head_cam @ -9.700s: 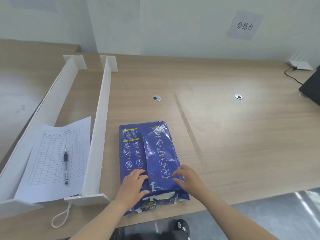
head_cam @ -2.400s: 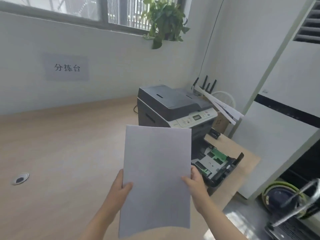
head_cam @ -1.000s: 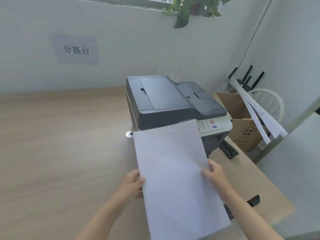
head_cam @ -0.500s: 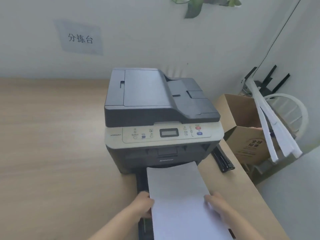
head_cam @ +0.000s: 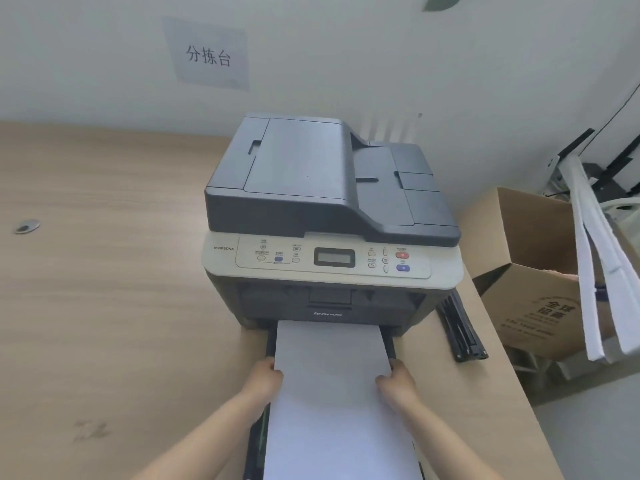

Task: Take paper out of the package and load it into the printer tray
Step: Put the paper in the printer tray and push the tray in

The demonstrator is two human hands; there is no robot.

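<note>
Wooden desk (head_cam: 104, 306) runs wide and bare to the left; on the right its edge falls away just beside the printer (head_cam: 329, 216), which sits against the wall. Cardboard box (head_cam: 533, 299) and white strips (head_cam: 602, 289) crowd the space beyond that edge.

Printer tray (head_cam: 270, 344) is pulled out toward the person, its dark side rails showing either side of the paper (head_cam: 332, 393). The stack lies lengthwise over the tray, far edge at the slot under the printer front, near end running out of frame.

Left hand (head_cam: 263, 379) clamps the stack's left edge, fingers curled under and out of sight. Right hand (head_cam: 396, 381) grips the right edge the same way.

Step in hand, as I judge it: seating the stack. Whether it lies flat in the tray bed cannot be told. Next move likely calls for squaring the sheets between the rails, lowering them flat, then letting go.

Black folded object (head_cam: 462, 330) lies right of the tray, near the desk edge. Open room is on the left.
</note>
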